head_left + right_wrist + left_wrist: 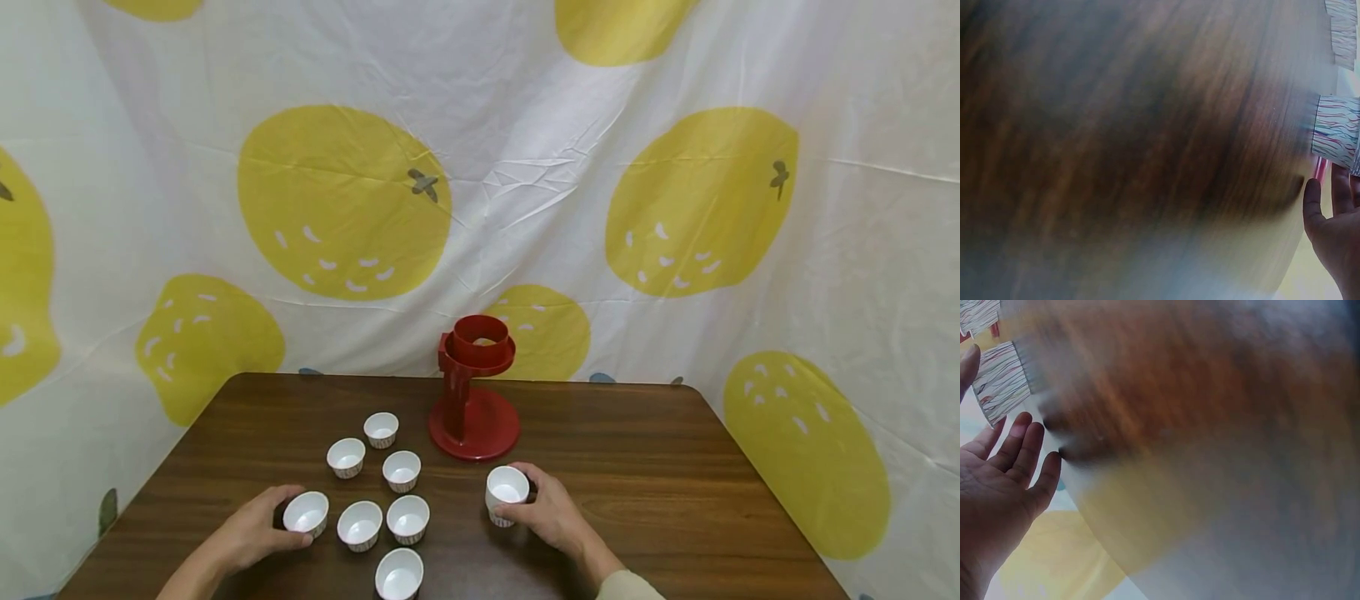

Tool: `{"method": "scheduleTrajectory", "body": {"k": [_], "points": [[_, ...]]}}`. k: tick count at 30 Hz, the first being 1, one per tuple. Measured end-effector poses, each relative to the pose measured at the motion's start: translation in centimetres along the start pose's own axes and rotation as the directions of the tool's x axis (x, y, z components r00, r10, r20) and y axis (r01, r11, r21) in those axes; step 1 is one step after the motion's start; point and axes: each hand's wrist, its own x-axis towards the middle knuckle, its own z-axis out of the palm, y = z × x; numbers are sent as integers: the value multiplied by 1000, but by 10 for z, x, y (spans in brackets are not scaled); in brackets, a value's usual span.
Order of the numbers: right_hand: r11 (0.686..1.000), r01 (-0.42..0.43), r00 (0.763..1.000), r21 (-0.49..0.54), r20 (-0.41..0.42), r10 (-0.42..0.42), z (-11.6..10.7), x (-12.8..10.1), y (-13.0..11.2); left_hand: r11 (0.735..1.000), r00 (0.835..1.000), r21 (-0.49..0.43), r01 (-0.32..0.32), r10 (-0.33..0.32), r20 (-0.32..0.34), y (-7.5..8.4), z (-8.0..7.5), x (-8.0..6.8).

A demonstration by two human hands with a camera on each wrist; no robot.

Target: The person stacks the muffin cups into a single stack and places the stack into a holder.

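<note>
At the left of the table, my left hand (pixel 262 527) has its thumb and fingers round the sides of a small white baking cup (pixel 306 513). Wavy coloured lines cover the outside of that baking cup (pixel 1001 382) in the left wrist view. My right hand (pixel 546 510) grips a short stack of the same cups (pixel 507 492), right of the middle. The right wrist view shows the stack's lined side (pixel 1336 130) above the fingers. Between the hands stand several single cups, among them a near one (pixel 399 573) and a far one (pixel 381 428), all mouth up.
A red plastic stand (pixel 474 425) with a round base and a ring-shaped holder on top stands at the table's back middle. Brown wood-grain tabletop (pixel 660 483) extends to the right. Behind the table hangs a white cloth (pixel 525 233) printed with yellow fruit.
</note>
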Motion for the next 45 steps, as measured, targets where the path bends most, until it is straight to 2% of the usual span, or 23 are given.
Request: {"method": "scheduleTrajectory", "body": {"k": [9, 21, 28, 38, 45], "points": [[1000, 3, 1000, 6, -1, -3, 0, 0, 0, 1000, 1000, -13, 19, -19, 4, 0, -1, 1], [999, 7, 1000, 41, -18, -6, 1, -1, 0, 999, 1000, -34, -1, 1, -3, 5, -8, 3], [1000, 7, 1000, 4, 0, -7, 0, 0, -1, 1000, 1000, -25, 11, -11, -13, 12, -13, 5], [1000, -3, 1000, 11, 0, 3, -1, 1, -1, 999, 999, -23, -27, 26, -48, 21, -17, 8], [1000, 0, 1000, 16, 1, 0, -1, 1, -1, 998, 999, -56, -30, 28, -40, 31, -19, 13]]}}
